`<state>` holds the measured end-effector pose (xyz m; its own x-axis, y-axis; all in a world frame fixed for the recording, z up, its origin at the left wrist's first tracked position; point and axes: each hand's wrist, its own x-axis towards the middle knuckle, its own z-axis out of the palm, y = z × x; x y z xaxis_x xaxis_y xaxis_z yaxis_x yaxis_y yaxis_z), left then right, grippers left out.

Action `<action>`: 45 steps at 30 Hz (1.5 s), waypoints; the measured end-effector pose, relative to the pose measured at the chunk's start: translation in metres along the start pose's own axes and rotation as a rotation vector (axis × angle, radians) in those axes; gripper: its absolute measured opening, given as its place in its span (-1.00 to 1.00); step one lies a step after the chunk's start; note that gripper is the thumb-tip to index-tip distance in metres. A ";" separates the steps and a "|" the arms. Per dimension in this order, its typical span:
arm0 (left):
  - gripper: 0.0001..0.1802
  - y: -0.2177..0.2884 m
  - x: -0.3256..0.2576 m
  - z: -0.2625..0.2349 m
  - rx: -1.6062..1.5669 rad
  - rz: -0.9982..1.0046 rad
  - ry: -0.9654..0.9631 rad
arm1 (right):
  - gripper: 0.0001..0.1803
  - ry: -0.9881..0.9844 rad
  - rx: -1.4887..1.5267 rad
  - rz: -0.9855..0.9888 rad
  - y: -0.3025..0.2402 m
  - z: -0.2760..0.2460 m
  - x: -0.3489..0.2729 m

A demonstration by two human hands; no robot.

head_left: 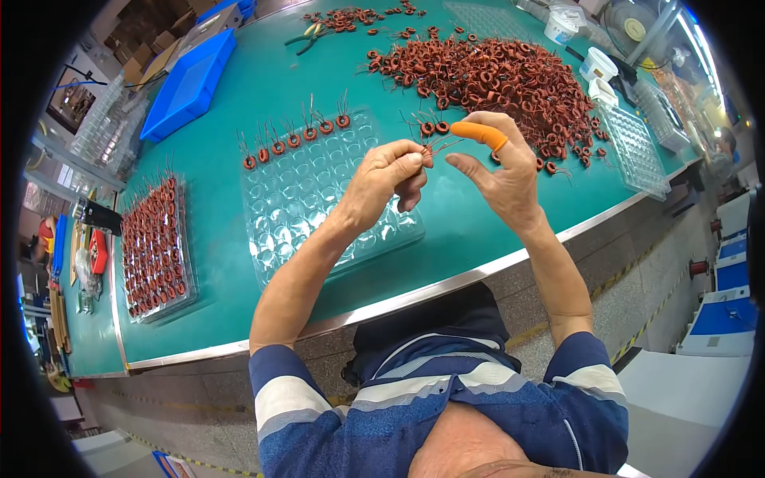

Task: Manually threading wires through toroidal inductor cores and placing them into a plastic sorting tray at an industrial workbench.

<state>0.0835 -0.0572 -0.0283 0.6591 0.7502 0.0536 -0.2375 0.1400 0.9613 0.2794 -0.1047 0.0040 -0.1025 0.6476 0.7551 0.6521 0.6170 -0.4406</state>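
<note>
My left hand pinches a small reddish-brown toroid coil between thumb and fingers, which hide most of it. Thin wire leads stick out of the coil toward the right. Just beside them is my right hand, its thumb and forefinger apart with nothing between them; an orange finger cot covers the forefinger. Under and left of my left hand lies a clear plastic tray with round pockets. Several coils stand along its far row, leads upward. Two loose coils rest beyond my hands.
A large heap of coils covers the far right of the green table. A filled coil tray sits at left, near a blue bin. Pliers lie at the back. Another clear tray is at the right edge.
</note>
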 end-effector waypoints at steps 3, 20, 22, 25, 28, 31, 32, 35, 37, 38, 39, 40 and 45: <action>-0.73 0.001 0.001 0.002 -0.058 -0.007 -0.027 | -0.68 0.004 -0.004 -0.043 0.004 0.005 -0.002; -0.70 0.011 -0.004 0.002 -0.170 0.019 -0.022 | -0.63 0.223 -0.102 -0.202 0.009 0.005 0.012; -0.69 0.012 -0.002 0.001 -0.124 0.026 -0.013 | -0.64 0.160 -0.052 -0.036 0.004 -0.001 0.007; -0.70 0.010 -0.001 -0.002 0.003 0.085 0.034 | -0.67 0.039 0.043 0.060 -0.010 0.009 0.011; -0.70 0.014 -0.001 -0.009 0.249 0.178 0.067 | -0.74 0.007 0.164 0.103 -0.008 0.031 0.018; -0.68 0.024 -0.001 -0.019 0.434 0.282 0.167 | -0.80 -0.121 0.476 0.378 -0.004 0.042 0.034; -0.67 0.029 0.001 -0.027 0.689 0.426 0.349 | -0.80 -0.132 0.464 0.366 0.000 0.048 0.044; -0.69 0.067 -0.014 -0.058 0.725 0.660 0.730 | -0.80 -0.248 0.396 0.307 0.022 0.072 0.076; -0.71 0.084 -0.023 -0.069 0.548 0.737 0.824 | -0.80 -0.371 0.316 0.284 0.054 0.095 0.088; -0.72 0.089 -0.029 -0.072 0.507 0.777 0.853 | -0.80 -0.390 0.287 0.264 0.067 0.108 0.091; -0.75 0.091 -0.033 -0.076 0.529 0.802 0.879 | -0.80 -0.412 0.261 0.244 0.076 0.124 0.093; -0.75 0.092 -0.034 -0.077 0.531 0.809 0.884 | -0.81 -0.442 0.223 0.209 0.081 0.131 0.096; -0.81 0.090 -0.035 -0.068 0.564 0.767 0.865 | -0.81 -0.538 0.144 0.084 0.105 0.168 0.097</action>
<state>-0.0097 -0.0266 0.0377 -0.2360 0.7198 0.6528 0.1248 -0.6437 0.7550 0.2115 0.0977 -0.0503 -0.4478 0.8106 0.3775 0.5695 0.5840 -0.5785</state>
